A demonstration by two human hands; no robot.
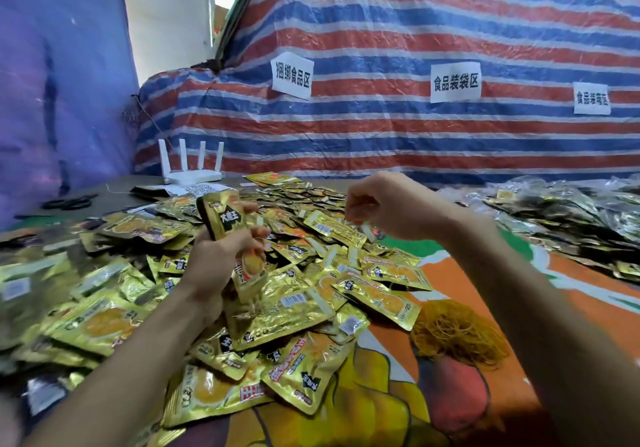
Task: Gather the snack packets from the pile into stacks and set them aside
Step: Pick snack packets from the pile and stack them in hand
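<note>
- Gold foil snack packets (284, 301) lie in a loose pile over the near and left part of the table (440, 276), which carries an orange printed cover
- We hold our left hand (221, 256) above the middle of the pile, its fingers and thumb clamped round an upright stack of gold packets (221, 218)
- Our right hand (384, 204) hovers apart from the left one, further back and to the right; its curled fingertips pinch the pale end of a single gold packet (332, 228) just above the pile
- We see a heap of thin yellow rubber bands (457, 332) on the cover just right of the pile, beside our right forearm
- More packets in clear plastic bags (571, 211) lie at the far right
- We see a white router with four upright antennas (192, 172) at the back left, with black scissors (69, 201) to its left
- Behind hangs a red, blue and white striped tarpaulin (381, 134) bearing white paper labels (292, 75)
</note>
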